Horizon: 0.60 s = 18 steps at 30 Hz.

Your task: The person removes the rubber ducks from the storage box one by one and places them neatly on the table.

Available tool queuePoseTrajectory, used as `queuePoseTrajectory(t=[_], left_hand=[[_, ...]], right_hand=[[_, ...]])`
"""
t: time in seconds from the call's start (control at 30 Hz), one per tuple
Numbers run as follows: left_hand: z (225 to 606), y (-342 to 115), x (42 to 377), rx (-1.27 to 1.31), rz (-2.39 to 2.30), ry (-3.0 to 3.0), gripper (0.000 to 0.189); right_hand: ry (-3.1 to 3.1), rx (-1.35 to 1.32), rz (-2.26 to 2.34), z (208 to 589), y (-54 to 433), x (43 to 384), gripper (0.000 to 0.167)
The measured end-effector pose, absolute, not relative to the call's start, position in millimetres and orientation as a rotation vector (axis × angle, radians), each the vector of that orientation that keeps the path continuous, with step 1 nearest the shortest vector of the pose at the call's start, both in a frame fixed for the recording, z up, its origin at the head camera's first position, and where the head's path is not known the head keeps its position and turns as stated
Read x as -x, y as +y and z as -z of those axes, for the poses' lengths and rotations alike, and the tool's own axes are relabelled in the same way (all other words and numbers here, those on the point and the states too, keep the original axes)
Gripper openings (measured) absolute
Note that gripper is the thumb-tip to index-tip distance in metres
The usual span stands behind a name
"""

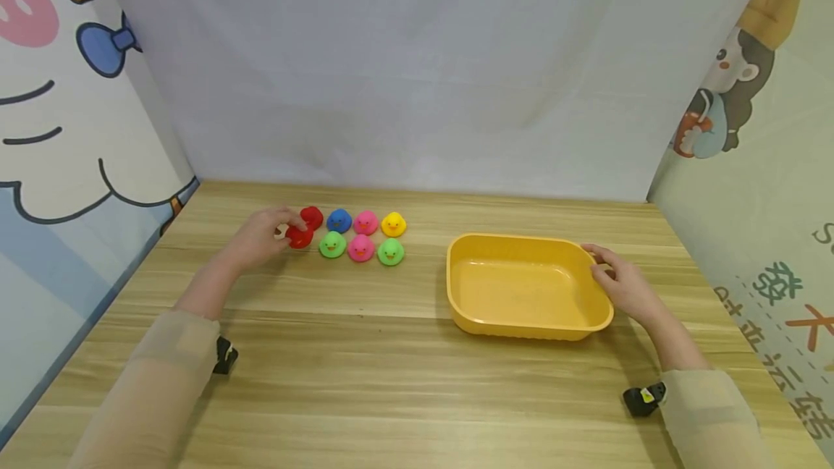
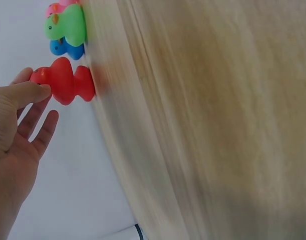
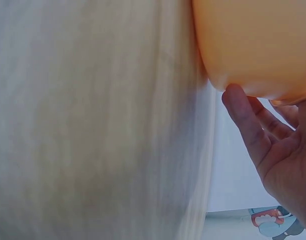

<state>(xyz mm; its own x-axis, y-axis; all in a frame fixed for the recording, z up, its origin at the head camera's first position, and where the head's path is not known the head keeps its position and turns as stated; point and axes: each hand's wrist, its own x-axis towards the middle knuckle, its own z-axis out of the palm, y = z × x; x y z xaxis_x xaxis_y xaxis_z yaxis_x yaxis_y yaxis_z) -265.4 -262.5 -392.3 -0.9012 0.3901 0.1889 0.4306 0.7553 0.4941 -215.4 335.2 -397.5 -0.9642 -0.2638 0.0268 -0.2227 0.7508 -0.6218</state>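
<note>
My left hand [image 1: 266,236] pinches a red rubber duck [image 1: 300,237] between thumb and fingers. In the left wrist view this red duck [image 2: 62,81] is held off the table, overlapping a second red duck [image 2: 85,83] behind it. That second red duck [image 1: 312,217] stands at the left end of the back row, beside a blue duck [image 1: 339,221], a pink one [image 1: 365,222] and a yellow one [image 1: 394,224]. Green duck [image 1: 332,244], pink duck [image 1: 361,247] and green duck [image 1: 391,252] form the front row. On the right, my right hand [image 1: 622,284] grips the rim of a yellow plastic basin [image 1: 531,331].
The wooden table [image 1: 365,382] carries everything. A pale cloth [image 1: 423,71] hangs along its back edge, with printed cloths on the left [image 1: 78,158] and right [image 1: 762,201]. Nothing lies inside the basin.
</note>
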Motion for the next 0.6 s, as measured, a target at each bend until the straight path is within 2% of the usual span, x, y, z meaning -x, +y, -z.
queuePoseTrajectory(t=[0.6], left_hand=[[409.2, -267.9, 277.4, 0.673, 0.890, -2.933, 0.030]], right_hand=[[2.891, 0.395, 1.004, 397.3, 334.5, 214.3, 0.045]])
